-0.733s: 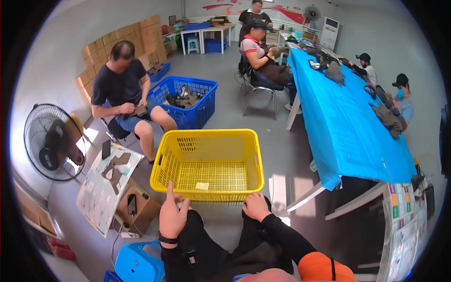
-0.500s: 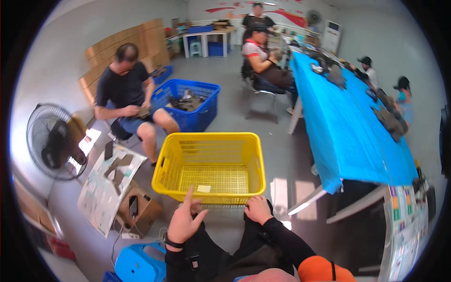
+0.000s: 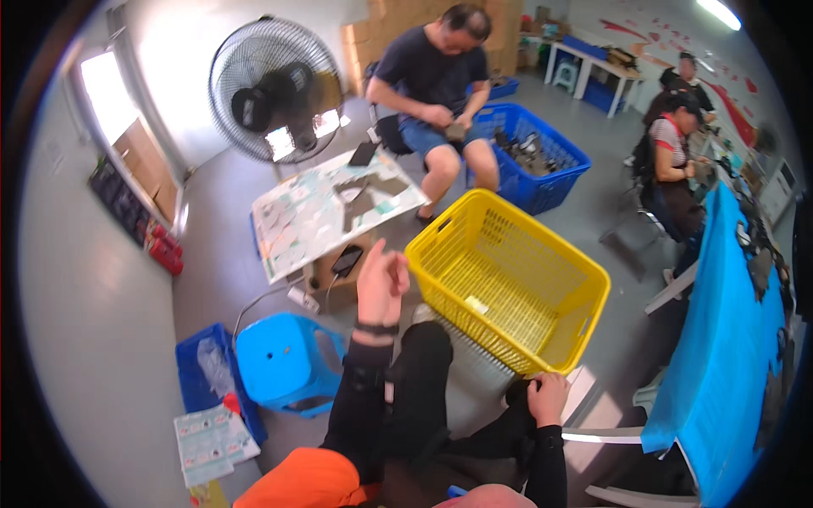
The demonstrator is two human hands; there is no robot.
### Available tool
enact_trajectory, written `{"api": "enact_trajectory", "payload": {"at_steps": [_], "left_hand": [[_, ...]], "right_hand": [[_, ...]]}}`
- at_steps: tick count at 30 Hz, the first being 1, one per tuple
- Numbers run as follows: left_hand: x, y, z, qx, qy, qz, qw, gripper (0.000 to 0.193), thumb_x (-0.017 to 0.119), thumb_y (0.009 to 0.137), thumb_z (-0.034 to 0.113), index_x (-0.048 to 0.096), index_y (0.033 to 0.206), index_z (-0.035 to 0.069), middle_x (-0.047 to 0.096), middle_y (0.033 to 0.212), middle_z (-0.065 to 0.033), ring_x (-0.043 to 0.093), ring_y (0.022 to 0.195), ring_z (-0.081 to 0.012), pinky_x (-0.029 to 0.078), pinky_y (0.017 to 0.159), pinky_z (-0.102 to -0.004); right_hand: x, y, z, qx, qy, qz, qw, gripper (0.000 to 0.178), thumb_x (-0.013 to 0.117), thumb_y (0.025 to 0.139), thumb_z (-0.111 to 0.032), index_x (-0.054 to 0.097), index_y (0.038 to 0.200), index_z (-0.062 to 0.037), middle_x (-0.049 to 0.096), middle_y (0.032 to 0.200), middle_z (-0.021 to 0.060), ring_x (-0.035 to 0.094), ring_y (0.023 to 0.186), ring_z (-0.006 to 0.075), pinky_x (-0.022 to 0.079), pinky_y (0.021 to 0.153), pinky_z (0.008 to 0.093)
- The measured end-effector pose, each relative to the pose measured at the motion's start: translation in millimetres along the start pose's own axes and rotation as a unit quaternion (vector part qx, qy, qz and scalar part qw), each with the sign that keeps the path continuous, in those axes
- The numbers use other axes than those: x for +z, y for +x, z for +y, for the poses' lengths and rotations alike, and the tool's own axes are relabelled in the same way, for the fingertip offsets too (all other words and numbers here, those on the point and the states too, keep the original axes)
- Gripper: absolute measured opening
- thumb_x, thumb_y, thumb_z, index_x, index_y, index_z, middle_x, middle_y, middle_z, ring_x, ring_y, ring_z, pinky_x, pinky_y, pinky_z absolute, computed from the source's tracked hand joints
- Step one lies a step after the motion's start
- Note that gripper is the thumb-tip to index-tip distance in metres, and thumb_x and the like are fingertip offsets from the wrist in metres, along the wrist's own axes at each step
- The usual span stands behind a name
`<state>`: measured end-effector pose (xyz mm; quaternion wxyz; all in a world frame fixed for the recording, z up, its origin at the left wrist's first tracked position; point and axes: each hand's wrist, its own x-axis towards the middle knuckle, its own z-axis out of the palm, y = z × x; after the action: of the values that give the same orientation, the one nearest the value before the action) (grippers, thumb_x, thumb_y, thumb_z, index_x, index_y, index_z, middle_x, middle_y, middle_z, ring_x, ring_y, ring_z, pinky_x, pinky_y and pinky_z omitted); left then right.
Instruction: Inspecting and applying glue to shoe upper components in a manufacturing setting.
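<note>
My left hand [image 3: 384, 284] is raised over the floor to the left of a yellow plastic basket [image 3: 487, 326]. Its index finger points up, the other fingers bend loosely, and nothing is in it. My right hand [image 3: 549, 398] lies by my right knee, at the basket's near right corner. Its fingers are curled, and whether they grip the rim or anything else is hidden. Inside the basket, a small pale slip of paper [image 3: 477, 304] lies on the slatted bottom.
Around me stand a low board table [image 3: 296, 216], a phone [image 3: 346, 261], a blue stool [image 3: 275, 360], a large fan [image 3: 275, 93] and a blue crate [image 3: 542, 182] of dark pieces. A seated person [image 3: 440, 76] handles a small piece. On the right is a blue-covered table [image 3: 720, 339].
My view has swung left, so the basket appears farther right and tilted. My left hand stays raised with its index finger out; my right hand remains by the basket's near corner.
</note>
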<state>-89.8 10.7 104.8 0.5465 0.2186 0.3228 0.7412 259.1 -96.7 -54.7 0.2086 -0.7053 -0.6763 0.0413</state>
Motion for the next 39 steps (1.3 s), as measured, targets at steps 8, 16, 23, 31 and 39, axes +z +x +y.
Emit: {"api": "enact_trajectory", "payload": {"at_steps": [8, 16, 23, 31, 39], "left_hand": [[-7.9, -10.8, -27.0, -0.121, 0.001, -0.056, 0.991, 0.047, 0.048, 0.091, 0.015, 0.036, 0.134, 0.001, 0.046, 0.070, -0.0026, 0.042, 0.058, -0.0119, 0.031, 0.049, -0.0240], [-7.6, -28.8, -46.4, -0.218, -0.110, -0.108, 0.964, 0.046, 0.042, 0.094, 0.031, 0.040, 0.131, 0.004, 0.059, 0.105, -0.0086, 0.043, 0.059, -0.0117, 0.034, 0.047, -0.0203], [-39.7, -15.8, -42.9, -0.188, -0.235, 0.048, 0.952, 0.046, 0.043, 0.092, 0.023, 0.035, 0.129, -0.002, 0.051, 0.125, -0.0165, 0.056, 0.071, -0.0151, 0.048, 0.055, -0.0204], [-17.2, -20.7, -51.7, -0.144, 0.071, -0.071, 0.984, 0.041, 0.048, 0.095, 0.021, 0.040, 0.132, 0.005, 0.058, 0.111, -0.0105, 0.056, 0.068, -0.0135, 0.043, 0.055, -0.0211], [-80.7, 18.2, -81.7, -0.299, -0.412, -0.097, 0.855, 0.054, 0.039, 0.094, 0.023, 0.031, 0.129, -0.017, 0.053, 0.119, -0.0270, 0.058, 0.095, -0.0243, 0.055, 0.074, -0.0264]], "right_hand": [[-21.2, 2.3, 15.6, 0.039, -0.014, 0.023, 0.999, 0.013, 0.063, 0.073, -0.019, 0.065, 0.079, -0.0067, 0.064, 0.087, 0.0090, 0.054, 0.098, 0.0289, 0.037, 0.090, 0.0411], [-8.9, -0.6, 12.1, 0.033, 0.037, 0.033, 0.998, 0.016, 0.064, 0.072, -0.021, 0.066, 0.080, -0.0070, 0.064, 0.084, 0.0082, 0.056, 0.096, 0.0264, 0.037, 0.092, 0.0403], [-2.3, 2.6, 10.8, 0.118, 0.166, 0.064, 0.977, 0.022, 0.065, 0.075, -0.021, 0.066, 0.091, -0.0051, 0.066, 0.089, 0.0135, 0.061, 0.087, 0.0322, 0.046, 0.079, 0.0396], [8.5, 10.3, 14.4, 0.154, 0.128, 0.088, 0.976, 0.023, 0.065, 0.077, -0.014, 0.063, 0.096, -0.0028, 0.065, 0.095, 0.0156, 0.061, 0.093, 0.0309, 0.048, 0.083, 0.0382], [30.4, 20.9, 9.8, 0.168, 0.157, 0.141, 0.963, 0.025, 0.062, 0.079, -0.020, 0.062, 0.097, -0.0022, 0.065, 0.092, 0.0156, 0.062, 0.086, 0.0325, 0.048, 0.076, 0.0399]]}}
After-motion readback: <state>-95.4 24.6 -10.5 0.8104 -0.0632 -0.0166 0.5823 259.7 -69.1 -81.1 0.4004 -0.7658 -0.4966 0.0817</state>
